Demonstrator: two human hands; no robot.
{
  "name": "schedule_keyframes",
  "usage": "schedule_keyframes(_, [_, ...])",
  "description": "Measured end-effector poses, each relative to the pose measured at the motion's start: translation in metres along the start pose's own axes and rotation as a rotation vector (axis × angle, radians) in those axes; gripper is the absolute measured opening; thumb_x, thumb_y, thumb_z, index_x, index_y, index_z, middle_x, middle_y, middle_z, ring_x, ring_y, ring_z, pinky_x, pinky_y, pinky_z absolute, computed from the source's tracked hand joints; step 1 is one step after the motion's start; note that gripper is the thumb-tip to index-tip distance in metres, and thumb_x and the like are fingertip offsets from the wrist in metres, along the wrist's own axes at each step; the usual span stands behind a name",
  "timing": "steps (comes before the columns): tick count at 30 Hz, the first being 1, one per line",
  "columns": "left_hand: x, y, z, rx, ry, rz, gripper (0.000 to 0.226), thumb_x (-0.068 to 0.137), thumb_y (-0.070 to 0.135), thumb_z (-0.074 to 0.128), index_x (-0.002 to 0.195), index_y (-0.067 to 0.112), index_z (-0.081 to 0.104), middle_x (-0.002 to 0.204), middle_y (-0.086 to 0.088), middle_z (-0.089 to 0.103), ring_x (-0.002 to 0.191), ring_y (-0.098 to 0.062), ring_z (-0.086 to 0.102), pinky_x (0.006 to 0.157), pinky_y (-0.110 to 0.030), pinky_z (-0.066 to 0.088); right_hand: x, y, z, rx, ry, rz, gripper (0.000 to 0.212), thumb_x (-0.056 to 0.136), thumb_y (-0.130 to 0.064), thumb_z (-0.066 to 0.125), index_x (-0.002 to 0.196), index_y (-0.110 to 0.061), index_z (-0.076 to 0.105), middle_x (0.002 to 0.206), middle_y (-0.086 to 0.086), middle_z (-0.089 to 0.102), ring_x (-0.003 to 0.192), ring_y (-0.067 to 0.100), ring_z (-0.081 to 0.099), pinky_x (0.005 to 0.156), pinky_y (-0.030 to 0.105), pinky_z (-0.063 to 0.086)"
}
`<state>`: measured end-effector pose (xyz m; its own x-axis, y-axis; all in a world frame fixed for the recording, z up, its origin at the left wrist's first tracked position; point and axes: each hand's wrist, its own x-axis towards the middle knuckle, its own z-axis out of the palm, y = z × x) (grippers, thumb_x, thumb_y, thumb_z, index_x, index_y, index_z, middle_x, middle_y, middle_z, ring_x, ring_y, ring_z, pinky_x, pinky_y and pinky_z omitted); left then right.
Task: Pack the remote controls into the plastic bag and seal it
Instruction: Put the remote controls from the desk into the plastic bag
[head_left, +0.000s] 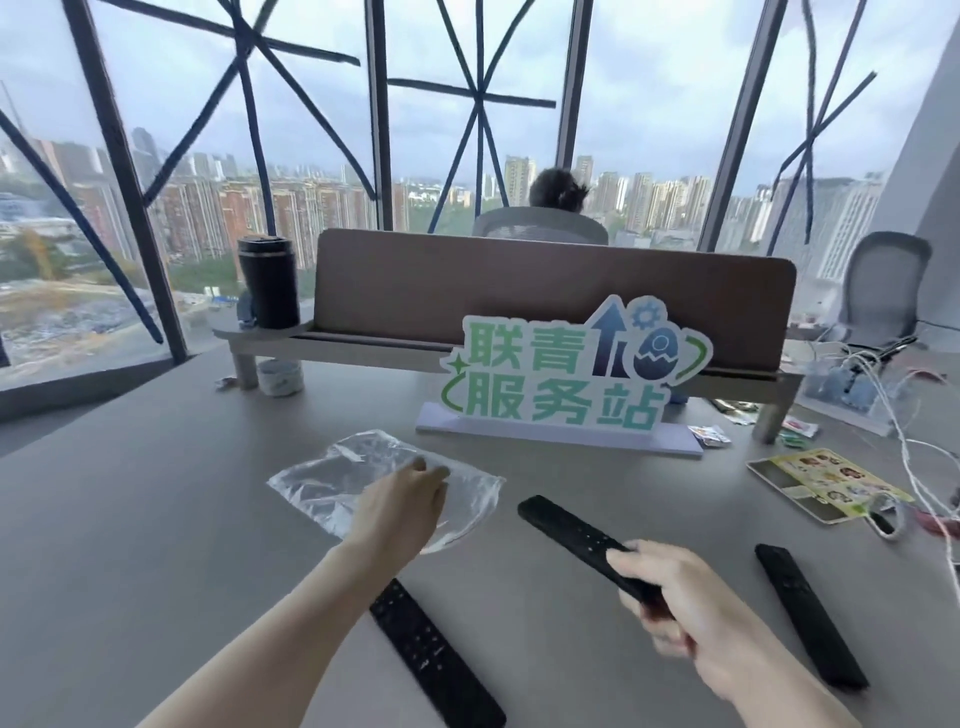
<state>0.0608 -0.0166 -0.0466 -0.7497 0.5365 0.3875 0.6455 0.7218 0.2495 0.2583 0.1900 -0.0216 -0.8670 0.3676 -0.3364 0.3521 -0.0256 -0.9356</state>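
— Which way does the remote (576, 540) point?
— Its far end aims up-left toward the bag (332, 480); my right hand (670, 597) grips its near end.
— Your left (402, 501)?
— Fingers loosely curled, resting on the bag.

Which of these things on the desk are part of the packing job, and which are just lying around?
Part of the job:
clear plastic bag
black remote held in the right hand
black remote nearest the left arm
black remote on the right

Lying about:
black tumbler
green-lettered sign
white cables
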Motion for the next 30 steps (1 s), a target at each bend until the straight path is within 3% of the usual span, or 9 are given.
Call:
schedule_keyframes(6, [-0.012,0.036,-0.004,-0.093,-0.024,-0.01,0.029,0.094,0.023,0.04,0.075,0.011,0.057,0.079,-0.003,0.047,0.064,-0.025,0.049,0.056,-0.031,0.034,0.017,-0.009,0.064,-0.057,-0.091,-0.001,0.022,0.095,-0.026,0.061,0.076,-0.014,0.058,0.053,0.001,0.049,0.036,0.011,0.022,0.036,0.018,0.016])
schedule_keyframes(11, [-0.02,0.027,-0.002,-0.173,0.045,-0.108,0.029,0.091,0.023,0.043,0.063,0.014,0.045,0.067,0.003,0.044,0.061,-0.026,0.05,0.048,-0.031,0.03,0.034,-0.001,0.101,0.028,-0.105,-0.059,0.017,0.101,-0.025,0.05,0.114,-0.02,0.061,0.093,0.004,0.072,0.04,0.016,0.047,0.037,0.023,0.035])
schedule_keyframes(13, [-0.022,0.02,-0.003,-0.188,0.062,-0.136,0.026,0.091,0.022,0.045,0.067,0.014,0.051,0.069,0.002,0.047,0.062,-0.027,0.052,0.049,-0.032,0.036,0.026,0.011,0.096,-0.094,-0.013,-0.119,0.019,0.099,-0.02,0.047,0.114,-0.031,0.052,0.1,0.002,0.072,0.042,0.016,0.054,0.041,0.026,0.041])
schedule_keyframes(16, [-0.023,0.011,-0.002,-0.22,0.083,-0.167,0.022,0.092,0.028,0.047,0.085,0.023,0.068,0.083,-0.001,0.06,0.072,-0.027,0.059,0.059,-0.035,0.05,0.005,0.03,0.085,-0.535,0.14,-0.19,0.013,0.093,-0.03,0.049,0.088,-0.028,0.06,0.082,-0.001,0.07,0.06,0.015,0.062,0.061,0.031,0.05])
schedule_keyframes(18, [-0.025,0.009,-0.001,-0.251,0.083,-0.179,0.022,0.092,0.03,0.048,0.091,0.026,0.07,0.088,-0.001,0.063,0.077,-0.026,0.061,0.065,-0.038,0.053,-0.012,0.036,0.09,-0.768,0.085,-0.133,0.028,0.085,-0.053,0.053,0.081,-0.027,0.059,0.085,-0.006,0.068,0.082,0.016,0.065,0.076,0.031,0.048])
schedule_keyframes(20, [-0.028,0.01,-0.001,-0.271,0.086,-0.177,0.022,0.092,0.032,0.049,0.096,0.029,0.07,0.091,0.001,0.065,0.081,-0.026,0.063,0.068,-0.038,0.053,-0.024,0.037,0.104,-0.926,0.03,-0.084,0.046,0.073,-0.071,0.054,0.089,-0.028,0.058,0.1,-0.007,0.069,0.089,0.016,0.059,0.084,0.033,0.046])
schedule_keyframes(24, [-0.036,0.011,-0.004,-0.3,0.099,-0.175,0.024,0.092,0.029,0.051,0.104,0.027,0.071,0.093,-0.001,0.065,0.085,-0.028,0.063,0.067,-0.035,0.049,-0.028,0.039,0.129,-1.127,-0.012,-0.136,0.04,0.076,-0.061,0.055,0.091,-0.024,0.047,0.12,0.003,0.063,0.109,0.025,0.06,0.079,0.037,0.039])
schedule_keyframes(27, [-0.041,0.007,-0.011,-0.308,0.122,-0.179,0.022,0.091,0.026,0.054,0.104,0.022,0.072,0.09,-0.005,0.066,0.083,-0.03,0.064,0.069,-0.037,0.051,-0.028,0.04,0.119,-1.087,-0.05,-0.123,0.033,0.081,-0.056,0.049,0.074,-0.023,0.045,0.101,0.004,0.063,0.093,0.027,0.059,0.075,0.037,0.041])
schedule_keyframes(30, [-0.043,0.001,-0.013,-0.334,0.125,-0.202,0.022,0.091,0.026,0.056,0.106,0.022,0.072,0.093,-0.006,0.07,0.085,-0.029,0.065,0.074,-0.036,0.052,-0.039,0.041,0.079,-0.836,-0.061,-0.105,0.031,0.081,-0.05,0.052,0.072,-0.021,0.052,0.069,0.003,0.07,0.065,0.018,0.062,0.068,0.03,0.049])
